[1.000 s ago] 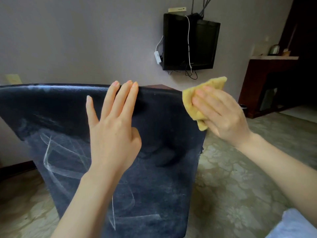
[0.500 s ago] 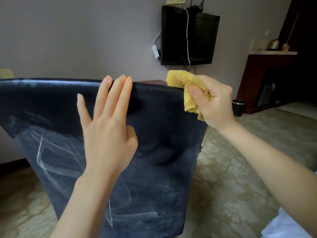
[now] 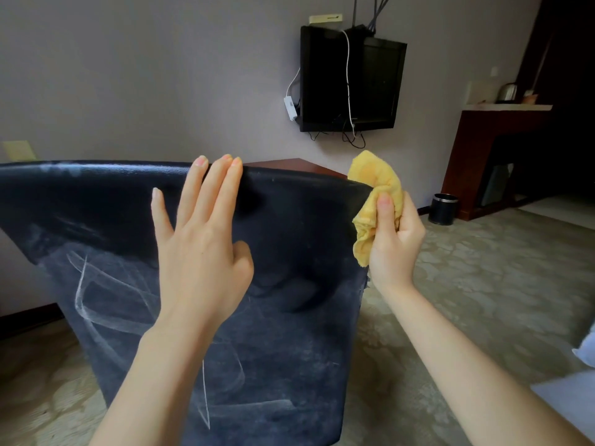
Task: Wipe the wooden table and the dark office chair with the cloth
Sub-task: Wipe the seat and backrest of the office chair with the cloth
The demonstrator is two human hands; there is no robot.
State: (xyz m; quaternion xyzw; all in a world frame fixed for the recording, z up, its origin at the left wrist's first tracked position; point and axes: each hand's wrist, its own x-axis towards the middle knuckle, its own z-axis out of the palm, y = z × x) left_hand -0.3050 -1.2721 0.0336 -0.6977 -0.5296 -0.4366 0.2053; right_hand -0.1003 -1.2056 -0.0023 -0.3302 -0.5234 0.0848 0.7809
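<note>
The back of the dark office chair [image 3: 289, 333] fills the lower left, dusty with pale scratch marks. My left hand [image 3: 199, 249] lies flat against it, straight fingers reaching the top edge. My right hand [image 3: 394, 239] grips the bunched yellow cloth [image 3: 376, 194] at the chair back's upper right corner, the cloth touching that edge. A corner of the wooden table [image 3: 296, 164] shows just behind the chair top.
A black wall-mounted screen [image 3: 351, 78] with hanging cables is on the grey wall. A dark wooden cabinet [image 3: 492, 159] with a kettle stands at the right, a black bin [image 3: 443, 208] beside it. Patterned carpet [image 3: 483, 284] covers the floor.
My right hand brought the cloth in to the chair's top right corner, then turned downward along the right edge. My left hand stayed flat on the chair back.
</note>
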